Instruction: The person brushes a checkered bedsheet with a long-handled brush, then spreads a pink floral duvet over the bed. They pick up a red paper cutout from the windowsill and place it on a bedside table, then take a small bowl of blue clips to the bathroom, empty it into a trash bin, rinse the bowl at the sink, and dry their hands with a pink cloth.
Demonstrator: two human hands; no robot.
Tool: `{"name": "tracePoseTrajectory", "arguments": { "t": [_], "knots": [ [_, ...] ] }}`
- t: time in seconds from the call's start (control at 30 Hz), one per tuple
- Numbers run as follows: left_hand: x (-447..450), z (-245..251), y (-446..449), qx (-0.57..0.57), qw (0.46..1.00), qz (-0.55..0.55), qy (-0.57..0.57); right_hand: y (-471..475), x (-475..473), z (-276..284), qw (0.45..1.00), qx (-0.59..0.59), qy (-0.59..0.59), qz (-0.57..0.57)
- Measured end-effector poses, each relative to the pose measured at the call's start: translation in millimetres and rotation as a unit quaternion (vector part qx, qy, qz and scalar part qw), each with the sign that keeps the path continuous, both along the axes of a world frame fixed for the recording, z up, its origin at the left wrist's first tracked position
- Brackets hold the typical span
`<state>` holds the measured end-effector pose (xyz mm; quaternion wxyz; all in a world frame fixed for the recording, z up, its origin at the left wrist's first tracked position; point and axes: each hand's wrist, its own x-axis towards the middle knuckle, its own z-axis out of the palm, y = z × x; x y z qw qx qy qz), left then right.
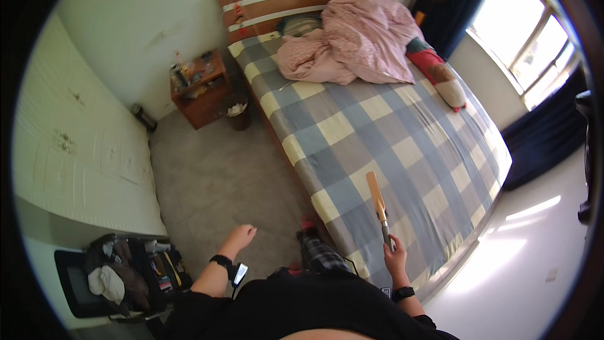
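My right hand (396, 255) grips the grey handle of a brush-like tool (376, 194) with a long, flat tan head. The head points away from me, over the near part of a bed with a plaid sheet (358, 156). Whether it touches the sheet, I cannot tell. My left hand (243, 236) hangs above the grey floor with its fingers curled in, and nothing shows in it. A pink quilt (363, 38) lies bunched near the headboard. Along the bed's right side rests a long red, brown and beige stuffed cushion (436, 78).
A wooden nightstand (200, 104) holding small items and a waste bin (237, 113) stand left of the bed. White wardrobes (94, 137) line the left wall. Behind my left arm, clothes (118, 278) lie heaped by a television (73, 283). Dark curtains (542, 141) flank the window.
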<state>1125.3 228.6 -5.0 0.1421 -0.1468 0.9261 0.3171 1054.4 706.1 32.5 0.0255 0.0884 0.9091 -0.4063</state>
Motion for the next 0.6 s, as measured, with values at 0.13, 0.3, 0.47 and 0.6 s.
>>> {"name": "tracePoseTrajectory", "arguments": {
  "t": [0.13, 0.3, 0.47, 0.6],
  "knots": [
    [-77, 24, 5, 0.025, 0.998, -0.008, 0.062, -52, -94, -9, 0.998, 0.01, 0.007, 0.062],
    [-114, 60, -19, 0.027, 0.993, 0.076, 0.088, -152, -207, 3, 0.98, 0.009, -0.048, 0.191],
    [-95, 45, -53, 0.055, 0.979, 0.159, 0.115, -277, -276, 38, 0.913, 0.004, 0.019, 0.407],
    [-70, 27, -89, 0.089, 0.973, 0.167, 0.132, -381, -282, 50, 0.866, 0.005, 0.023, 0.5]
  ]
}}
